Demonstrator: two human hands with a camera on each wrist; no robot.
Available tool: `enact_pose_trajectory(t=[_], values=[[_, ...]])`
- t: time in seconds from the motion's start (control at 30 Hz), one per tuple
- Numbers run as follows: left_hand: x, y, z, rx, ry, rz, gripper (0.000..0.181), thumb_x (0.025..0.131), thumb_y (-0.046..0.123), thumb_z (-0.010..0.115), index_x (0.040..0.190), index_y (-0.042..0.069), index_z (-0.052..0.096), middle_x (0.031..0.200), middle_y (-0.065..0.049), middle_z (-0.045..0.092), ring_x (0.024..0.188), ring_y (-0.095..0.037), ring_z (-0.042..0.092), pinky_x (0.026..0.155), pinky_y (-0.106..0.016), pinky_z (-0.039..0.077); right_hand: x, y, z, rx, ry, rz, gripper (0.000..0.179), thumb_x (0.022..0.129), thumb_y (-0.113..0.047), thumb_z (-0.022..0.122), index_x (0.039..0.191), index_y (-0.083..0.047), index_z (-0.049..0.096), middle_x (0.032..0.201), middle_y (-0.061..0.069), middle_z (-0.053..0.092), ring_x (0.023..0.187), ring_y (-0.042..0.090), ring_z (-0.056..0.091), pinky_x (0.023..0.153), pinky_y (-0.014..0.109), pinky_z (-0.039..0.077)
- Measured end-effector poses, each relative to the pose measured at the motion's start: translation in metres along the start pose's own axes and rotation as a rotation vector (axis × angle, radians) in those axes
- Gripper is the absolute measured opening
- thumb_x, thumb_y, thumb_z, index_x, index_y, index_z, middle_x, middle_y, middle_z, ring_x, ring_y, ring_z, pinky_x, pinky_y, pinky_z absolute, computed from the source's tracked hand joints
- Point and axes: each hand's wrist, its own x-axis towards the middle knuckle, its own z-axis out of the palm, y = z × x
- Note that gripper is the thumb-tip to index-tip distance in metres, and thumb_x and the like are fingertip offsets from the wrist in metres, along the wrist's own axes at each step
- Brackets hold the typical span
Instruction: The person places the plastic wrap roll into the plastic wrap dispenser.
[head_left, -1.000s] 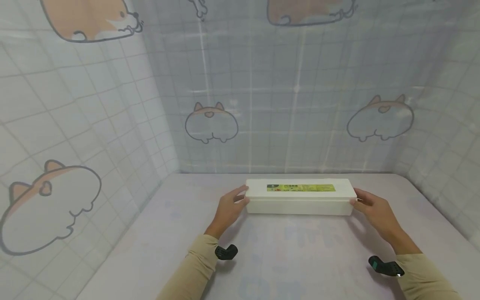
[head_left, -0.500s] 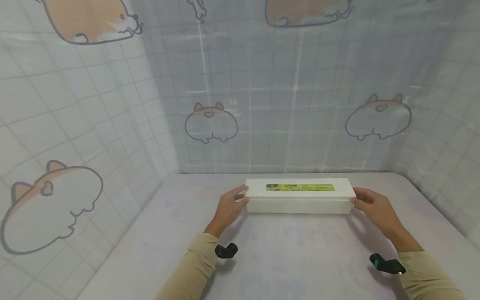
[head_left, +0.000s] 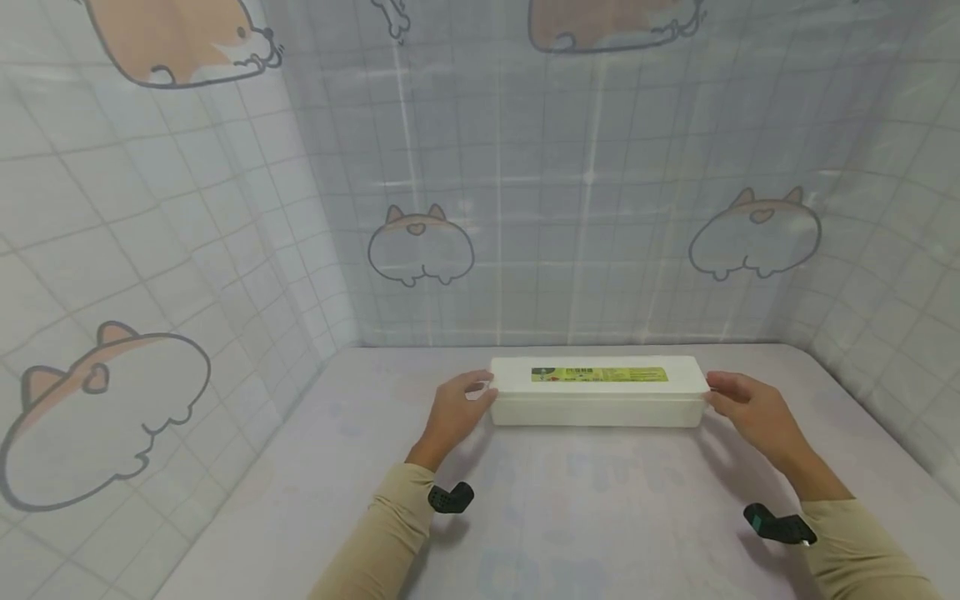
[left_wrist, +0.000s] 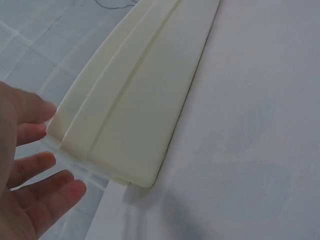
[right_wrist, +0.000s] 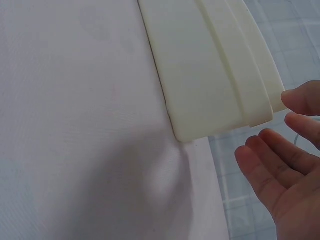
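A long white lidded box (head_left: 600,411) lies crosswise on the table, its lid (head_left: 510,375) seated on top. A green and yellow label (head_left: 600,375) runs along the lid. At the left end is my left hand (head_left: 456,415); in the left wrist view its thumb tip meets the lid's corner, or nearly so, while the other fingers spread loosely below, off the box. My right hand (head_left: 757,419) is at the opposite end, fingers relaxed. Its thumb tip is right by the lid edge in the right wrist view, contact unclear, and the remaining fingers are apart from the box.
The pale table (head_left: 600,517) carries faint printed shapes. Grid-patterned curtains (head_left: 585,217) with cartoon dogs enclose it at the back and both sides. Black wrist devices (head_left: 452,498) are worn at both beige sleeves.
My right hand has eased slightly outward from the box's right end. The left fingers have loosened a little. The box stays in almost the same place, lid on.
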Motion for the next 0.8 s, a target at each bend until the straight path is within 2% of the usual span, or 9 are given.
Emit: enact_pose_trajectory(t=[0.1, 0.23, 0.37, 0.5, 0.8], values=[[0.001, 0.004, -0.002, 0.027, 0.023, -0.002, 0.032, 0.095, 0.03, 0.069, 0.121, 0.012, 0.072, 0.128, -0.008, 0.067, 0.116, -0.027, 0.063, 0.096, -0.048, 0.052, 0.0, -0.002, -0.002, -0.032, 0.016, -0.012, 0.058, 0.106, -0.034, 0.051, 0.143, 0.01, 0.044, 0.139, 0.032, 0.051, 0.124, 0.049, 0.051, 0.093, 0.06, 0.049], [0.002, 0.008, -0.004, 0.073, 0.048, 0.003, 0.03, 0.095, 0.033, 0.065, 0.117, 0.015, 0.074, 0.126, -0.005, 0.068, 0.112, -0.023, 0.065, 0.093, -0.045, 0.054, 0.001, -0.007, -0.004, -0.065, 0.033, -0.03, 0.054, 0.105, -0.03, 0.053, 0.14, 0.01, 0.047, 0.136, 0.032, 0.053, 0.123, 0.05, 0.05, 0.092, 0.061, 0.049], [0.003, 0.012, -0.005, 0.163, 0.06, 0.04, 0.027, 0.096, 0.033, 0.064, 0.115, 0.016, 0.074, 0.125, -0.003, 0.068, 0.114, -0.022, 0.064, 0.094, -0.042, 0.053, 0.002, -0.011, -0.006, -0.14, 0.055, -0.054, 0.05, 0.104, -0.028, 0.056, 0.137, 0.01, 0.05, 0.132, 0.034, 0.055, 0.122, 0.052, 0.049, 0.088, 0.064, 0.049], [0.002, 0.017, -0.006, 0.261, 0.054, 0.085, 0.028, 0.097, 0.035, 0.061, 0.115, 0.017, 0.075, 0.127, -0.001, 0.068, 0.124, -0.023, 0.058, 0.103, -0.045, 0.047, 0.001, -0.017, -0.006, -0.21, 0.081, -0.085, 0.047, 0.102, -0.023, 0.058, 0.135, 0.01, 0.053, 0.131, 0.034, 0.056, 0.118, 0.052, 0.052, 0.086, 0.063, 0.05], [0.002, 0.028, -0.008, 0.325, 0.01, 0.101, 0.035, 0.1, 0.041, 0.057, 0.118, 0.017, 0.074, 0.13, -0.001, 0.066, 0.127, -0.022, 0.056, 0.106, -0.045, 0.045, 0.002, -0.025, -0.008, -0.265, 0.067, -0.14, 0.042, 0.1, -0.019, 0.06, 0.131, 0.009, 0.057, 0.131, 0.035, 0.054, 0.114, 0.051, 0.055, 0.087, 0.062, 0.051]])
